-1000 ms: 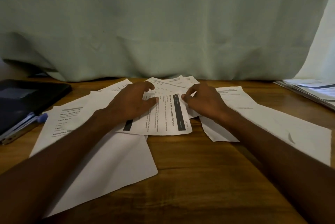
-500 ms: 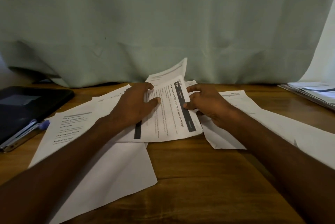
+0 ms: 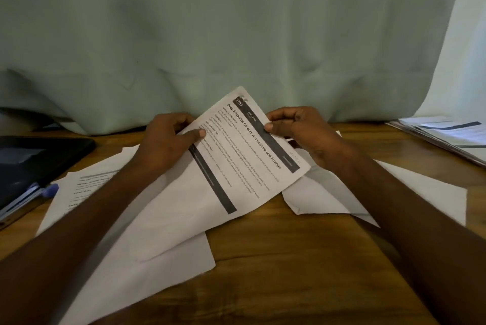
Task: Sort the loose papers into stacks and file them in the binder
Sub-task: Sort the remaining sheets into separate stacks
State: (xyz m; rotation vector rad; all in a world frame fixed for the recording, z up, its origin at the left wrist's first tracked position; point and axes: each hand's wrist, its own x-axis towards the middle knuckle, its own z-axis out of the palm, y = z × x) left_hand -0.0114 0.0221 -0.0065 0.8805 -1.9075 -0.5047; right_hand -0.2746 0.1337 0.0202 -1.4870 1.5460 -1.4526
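Note:
A printed sheet [image 3: 244, 156] with a dark header bar is tilted up off the wooden table, in the centre of the head view. My left hand [image 3: 168, 140] pinches its left edge, thumb on the text. Its right edge is pinched by my right hand [image 3: 297, 132], thumb on the dark bar. More loose papers lie flat underneath: a printed page [image 3: 86, 188] at the left, a blank sheet [image 3: 147, 253] in front, and white sheets [image 3: 420, 188] at the right. The dark binder [image 3: 34, 159] lies closed at the far left.
A blue pen [image 3: 47, 190] lies beside the binder's near edge. A stack of papers [image 3: 447, 135] sits at the right table edge. A pale green curtain [image 3: 236, 35] hangs behind the table. Bare wood [image 3: 289, 272] shows in the near middle.
Both hands have lifted the printed sheet from flat on the pile to a raised tilt. The pages behind it have dropped out of sight.

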